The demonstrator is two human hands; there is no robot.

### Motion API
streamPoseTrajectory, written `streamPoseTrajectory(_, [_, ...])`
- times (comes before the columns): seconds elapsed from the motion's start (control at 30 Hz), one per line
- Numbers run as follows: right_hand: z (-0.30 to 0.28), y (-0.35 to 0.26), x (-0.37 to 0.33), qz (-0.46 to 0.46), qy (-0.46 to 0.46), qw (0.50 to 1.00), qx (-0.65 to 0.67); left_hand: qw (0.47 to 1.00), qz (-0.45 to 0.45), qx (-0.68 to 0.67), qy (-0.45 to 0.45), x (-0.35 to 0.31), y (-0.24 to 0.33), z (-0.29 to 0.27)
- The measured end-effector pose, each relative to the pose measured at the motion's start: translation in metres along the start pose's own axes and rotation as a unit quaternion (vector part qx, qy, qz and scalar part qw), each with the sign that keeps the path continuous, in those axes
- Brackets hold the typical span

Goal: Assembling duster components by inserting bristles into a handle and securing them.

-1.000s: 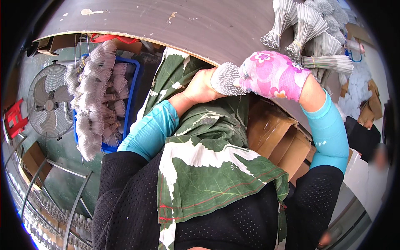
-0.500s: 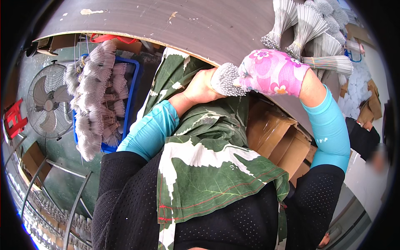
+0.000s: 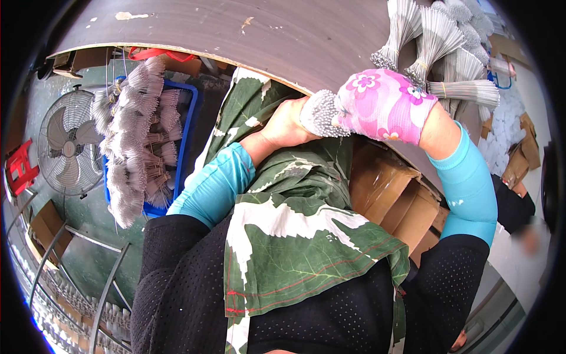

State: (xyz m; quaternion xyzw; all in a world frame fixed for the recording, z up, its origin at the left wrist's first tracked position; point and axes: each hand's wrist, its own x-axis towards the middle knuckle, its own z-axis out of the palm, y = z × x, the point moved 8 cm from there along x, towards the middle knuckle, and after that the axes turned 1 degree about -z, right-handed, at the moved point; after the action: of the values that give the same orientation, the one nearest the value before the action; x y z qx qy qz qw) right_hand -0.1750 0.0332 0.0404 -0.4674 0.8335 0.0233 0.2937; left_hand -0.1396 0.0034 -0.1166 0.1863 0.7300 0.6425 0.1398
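"Fan [image 3: 69, 147] first, at nine o'clock. What stands beside it?"

"A red plastic thing [image 3: 22, 167] on its left. On its right, nearer half past nine, is a blue crate [image 3: 193, 106], with pale wire bundles [image 3: 127, 141] heaped in and over it."

"And moving right, toward the middle?"

"A turquoise sleeve [image 3: 215, 183] covers the forearm, leading up to the left hand [image 3: 288, 123] at twelve o'clock. That hand is bare and curls around a silvery bundle [image 3: 321, 113]; most of its fingers are hidden behind it."

"So where exactly is that bundle?"

"Toward one o'clock, between both hands, just off the near edge of the counter [image 3: 283, 41] and above the green-and-white apron [image 3: 306, 274]. Its beaded end shows."

"The other side of it?"

"The right hand [image 3: 383, 106], at two o'clock, wrapped in pink flowered cloth. It touches the bundle's right side. I cannot tell whether its fingers pinch anything, since the cloth and the angle hide them."

"Further right?"

"A cardboard box [image 3: 386, 186] sits below the counter at three o'clock. Up between one and two, more tied bundles [image 3: 439, 38] fan out on the counter. Past them, at half past three, another person's dark sleeve [image 3: 512, 203] shows."
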Motion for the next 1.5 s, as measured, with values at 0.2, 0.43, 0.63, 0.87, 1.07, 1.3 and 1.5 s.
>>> streamPoseTrajectory(0.2, [0.0,0.022,-0.015,0.064,0.024,0.986,0.149,1.0,0.005,-0.014,-0.004,0.001,-0.001,0.001])
streamPoseTrajectory(0.43, [0.026,0.024,-0.032,0.188,-0.052,0.946,0.26,1.0,0.008,-0.012,-0.019,0.002,-0.009,0.005])
streamPoseTrajectory(0.63, [0.032,0.022,-0.031,0.168,-0.023,0.959,0.227,0.998,0.054,-0.015,-0.009,0.001,-0.005,0.005])
streamPoseTrajectory(0.87, [0.03,0.019,-0.028,0.138,-0.008,0.963,0.231,0.999,0.047,-0.009,-0.008,0.001,-0.006,0.005])
streamPoseTrajectory(1.07, [0.024,0.015,-0.022,0.11,0.013,0.982,0.152,0.999,0.042,-0.013,0.004,0.001,-0.005,0.003])
streamPoseTrajectory(1.3, [0.01,0.007,-0.015,0.071,0.026,0.994,0.076,0.999,0.033,-0.004,-0.002,0.004,0.001,0.001])
streamPoseTrajectory(1.5, [0.023,0.019,-0.044,0.134,0.041,0.948,0.285,0.996,0.019,-0.079,-0.035,0.001,0.006,0.003])
